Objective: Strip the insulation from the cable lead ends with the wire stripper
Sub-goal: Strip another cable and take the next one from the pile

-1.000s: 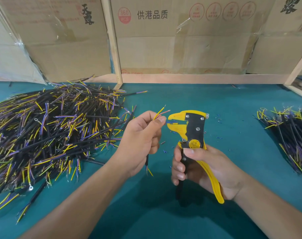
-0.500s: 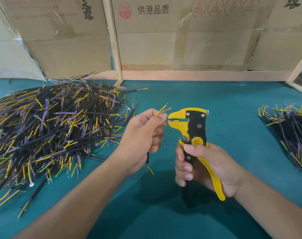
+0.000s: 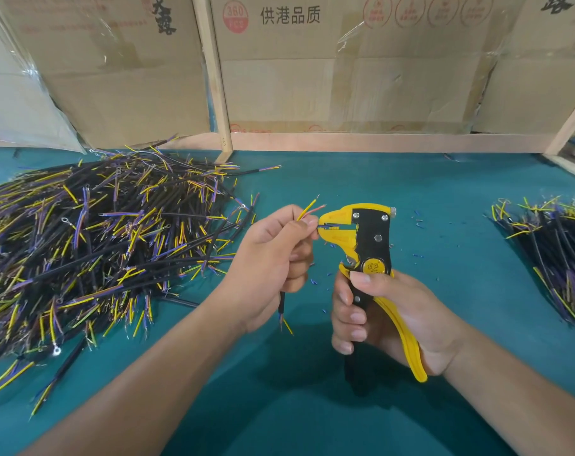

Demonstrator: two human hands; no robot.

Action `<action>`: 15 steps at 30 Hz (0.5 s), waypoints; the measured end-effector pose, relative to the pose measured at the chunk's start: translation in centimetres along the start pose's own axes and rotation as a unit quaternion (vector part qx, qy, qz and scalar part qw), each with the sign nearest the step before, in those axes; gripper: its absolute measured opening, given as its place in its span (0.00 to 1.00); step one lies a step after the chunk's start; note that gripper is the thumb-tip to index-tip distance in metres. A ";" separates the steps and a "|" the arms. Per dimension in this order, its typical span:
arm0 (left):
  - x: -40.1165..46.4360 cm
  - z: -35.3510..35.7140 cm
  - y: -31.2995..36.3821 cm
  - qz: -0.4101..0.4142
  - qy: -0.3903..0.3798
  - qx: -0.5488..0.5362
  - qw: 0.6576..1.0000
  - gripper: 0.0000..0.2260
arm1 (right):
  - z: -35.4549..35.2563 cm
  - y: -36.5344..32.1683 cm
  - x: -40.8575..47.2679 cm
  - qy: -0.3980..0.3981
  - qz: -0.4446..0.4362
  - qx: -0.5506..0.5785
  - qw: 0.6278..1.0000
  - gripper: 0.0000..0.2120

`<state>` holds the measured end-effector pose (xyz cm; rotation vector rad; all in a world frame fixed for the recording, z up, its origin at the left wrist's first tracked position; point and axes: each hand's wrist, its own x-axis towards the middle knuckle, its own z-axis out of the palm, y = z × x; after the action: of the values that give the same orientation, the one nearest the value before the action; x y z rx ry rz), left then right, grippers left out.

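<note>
My left hand [image 3: 273, 261] pinches a black cable [image 3: 282, 302] near its top end, where thin yellow and pink leads [image 3: 309, 209] stick up past my fingertips. A blue lead runs from my fingers into the jaws of the yellow and black wire stripper [image 3: 368, 245]. My right hand [image 3: 381, 317] grips the stripper's handles and holds it upright, jaws pointing left against my left fingertips. The cable's lower end hangs below my left hand with short coloured leads showing.
A large heap of black cables with yellow and purple leads [image 3: 92, 245] covers the left of the teal table [image 3: 444, 199]. A smaller pile of cables [image 3: 552, 255] lies at the right edge. Small bits of stripped insulation [image 3: 417, 222] are scattered near the stripper. Cardboard boxes [image 3: 345, 67] stand behind.
My hands have come together slightly, and a blue lead now sits in the stripper's jaws. The piles have not moved.
</note>
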<state>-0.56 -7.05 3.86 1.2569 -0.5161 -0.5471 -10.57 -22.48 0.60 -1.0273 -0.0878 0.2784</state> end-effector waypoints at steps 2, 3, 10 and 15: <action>0.0 0.0 0.0 0.000 -0.002 0.001 1.000 0.14 | 0.0 0.0 0.0 -0.003 0.003 0.005 1.000 0.18; -0.1 0.0 0.0 -0.001 -0.002 0.001 1.000 0.14 | 0.0 0.0 0.0 -0.005 0.004 0.007 1.000 0.18; -0.1 0.0 0.0 0.007 -0.011 0.002 1.000 0.14 | 0.1 -0.1 -0.1 0.003 0.008 -0.005 1.000 0.19; 0.1 0.0 -0.2 0.019 -0.005 0.028 0.999 0.16 | 0.3 -0.1 -0.2 0.026 0.004 -0.024 0.999 0.21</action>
<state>-0.54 -7.16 3.69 1.2955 -0.5651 -0.5099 -10.77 -22.31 0.86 -1.0817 -0.0432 0.2577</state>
